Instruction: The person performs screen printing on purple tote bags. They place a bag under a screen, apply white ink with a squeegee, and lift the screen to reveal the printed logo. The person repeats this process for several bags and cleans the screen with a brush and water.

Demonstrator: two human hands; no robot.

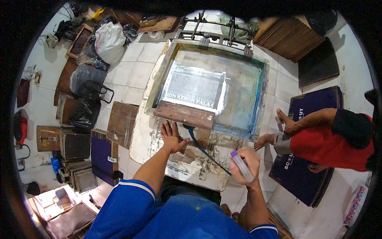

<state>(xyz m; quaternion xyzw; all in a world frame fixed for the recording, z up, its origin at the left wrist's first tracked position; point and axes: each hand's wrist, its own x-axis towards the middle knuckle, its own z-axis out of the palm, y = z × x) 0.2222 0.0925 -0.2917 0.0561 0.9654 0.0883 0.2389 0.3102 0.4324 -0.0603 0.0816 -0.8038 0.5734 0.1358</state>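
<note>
A wood-framed printing screen point(242, 89) lies on the worn white table in front of me, with a white-bordered stencil panel in its mesh. Across the screen's near edge rests a brown wooden bar point(183, 114). My left hand point(172, 139) is open, its fingers spread on the tabletop just below the bar; it holds nothing. In my right hand point(247, 165), raised right of the table's near part, is a translucent tube point(242, 167) with a purple end. A dark blue strap point(209, 153) runs from under the bar toward that hand.
A metal hinge clamp point(215, 34) holds the screen's far side. At right, a person in red point(330, 139) sits beside dark blue printed panels point(318, 99). Stacked cardboard point(286, 36) stands far right. Bags point(109, 42), boards and frames crowd the left wall.
</note>
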